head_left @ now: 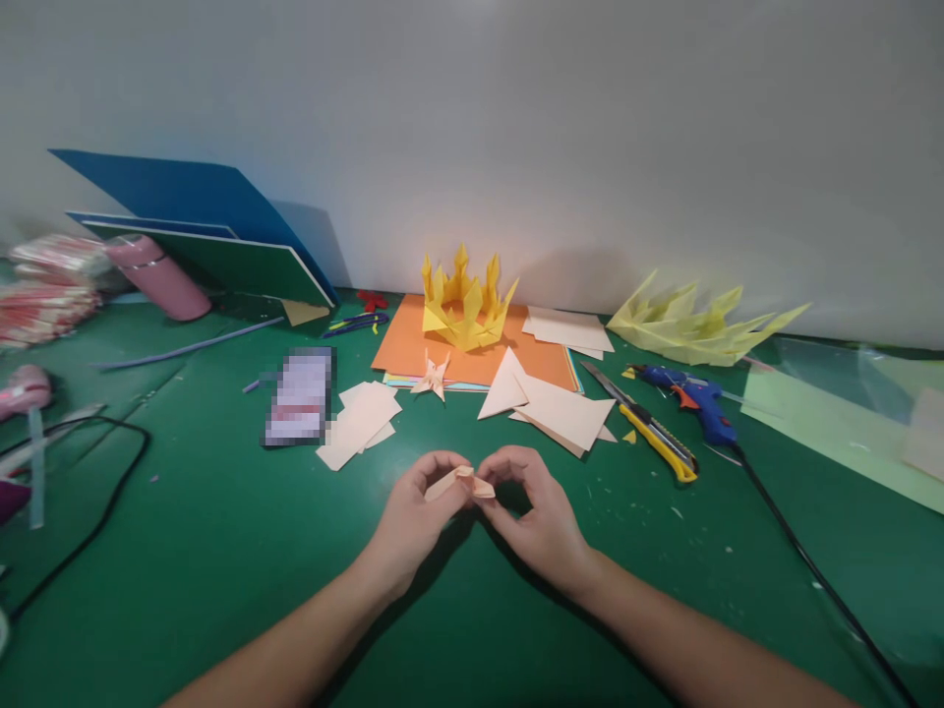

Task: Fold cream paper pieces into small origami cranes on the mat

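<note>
Between my two hands is a small folded piece of pale peach paper. My left hand pinches its left side with thumb and fingers. The right end of the folded paper is in the closed fingers of my right hand. My fingertips cover part of the folds. Just beyond the hands lie a folded peach paper triangle and several peach paper pieces. A small peach origami star shape rests at the front edge of the orange paper.
A yellow paper crown stands on the orange paper. Rightward are a yellow utility knife, a blue glue gun with a black cord, and a pale yellow paper crown. Leftward are a phone, peach sheets and a pink bottle.
</note>
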`<action>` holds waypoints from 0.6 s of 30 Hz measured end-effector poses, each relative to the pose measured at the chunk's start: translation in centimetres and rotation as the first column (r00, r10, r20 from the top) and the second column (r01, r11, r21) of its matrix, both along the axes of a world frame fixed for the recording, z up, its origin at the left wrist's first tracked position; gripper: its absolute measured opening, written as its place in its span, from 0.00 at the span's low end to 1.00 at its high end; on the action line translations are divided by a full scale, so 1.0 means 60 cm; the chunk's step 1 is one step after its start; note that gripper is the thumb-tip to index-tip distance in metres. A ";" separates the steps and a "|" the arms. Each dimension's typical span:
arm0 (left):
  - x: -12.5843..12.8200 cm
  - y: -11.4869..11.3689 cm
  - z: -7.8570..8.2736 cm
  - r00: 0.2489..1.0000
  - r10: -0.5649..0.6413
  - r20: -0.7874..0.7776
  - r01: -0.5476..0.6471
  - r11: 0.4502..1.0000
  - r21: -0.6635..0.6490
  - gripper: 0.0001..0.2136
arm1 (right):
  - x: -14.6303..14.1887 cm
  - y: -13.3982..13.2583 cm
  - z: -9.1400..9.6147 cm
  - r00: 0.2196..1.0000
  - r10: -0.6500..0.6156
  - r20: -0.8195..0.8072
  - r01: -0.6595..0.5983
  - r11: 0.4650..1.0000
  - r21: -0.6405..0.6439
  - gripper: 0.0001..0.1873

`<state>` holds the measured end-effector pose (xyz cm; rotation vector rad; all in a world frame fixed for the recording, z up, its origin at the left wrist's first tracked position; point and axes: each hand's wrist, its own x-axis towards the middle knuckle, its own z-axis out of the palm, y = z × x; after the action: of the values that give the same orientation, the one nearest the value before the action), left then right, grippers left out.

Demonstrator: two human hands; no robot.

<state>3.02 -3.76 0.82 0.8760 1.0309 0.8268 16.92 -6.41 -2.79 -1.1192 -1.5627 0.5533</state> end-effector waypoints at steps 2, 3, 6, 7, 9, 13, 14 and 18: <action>0.000 -0.001 -0.001 1.000 -0.010 -0.006 0.010 1.000 0.002 0.13 | 0.000 0.000 0.000 1.000 0.001 -0.020 -0.001 1.000 0.000 0.11; 0.000 -0.001 -0.001 1.000 -0.015 -0.004 0.015 1.000 0.002 0.13 | 0.000 0.000 0.000 0.999 -0.001 -0.033 0.001 1.000 0.001 0.11; 0.000 -0.001 -0.001 1.000 -0.025 0.012 0.025 1.000 -0.010 0.12 | 0.000 0.000 0.000 0.999 0.001 -0.054 -0.001 1.000 0.004 0.12; 0.000 -0.001 -0.001 0.999 -0.026 0.020 0.027 1.000 -0.015 0.11 | 0.000 0.000 0.000 0.999 0.007 -0.050 -0.007 1.000 0.003 0.11; 0.000 -0.001 -0.002 0.999 -0.031 0.036 0.031 0.999 -0.024 0.10 | 0.000 -0.001 0.000 0.999 0.021 -0.038 -0.022 1.000 -0.001 0.11; -0.001 0.001 -0.004 1.000 -0.015 0.010 0.016 1.000 -0.006 0.08 | 0.000 -0.003 0.000 0.999 0.032 -0.012 -0.032 0.999 -0.007 0.11; -0.001 0.001 -0.005 1.000 -0.010 -0.001 0.010 1.000 0.006 0.08 | -0.001 -0.003 0.001 0.999 0.033 -0.002 -0.033 0.999 -0.006 0.11; 0.000 0.000 -0.006 1.000 -0.009 -0.003 0.009 1.000 0.030 0.08 | -0.001 -0.003 0.003 0.999 0.023 0.025 -0.023 1.000 0.002 0.09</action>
<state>3.00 -3.75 0.44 0.9066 1.0190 0.8356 16.85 -6.58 -2.59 -1.1115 -1.5988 0.5542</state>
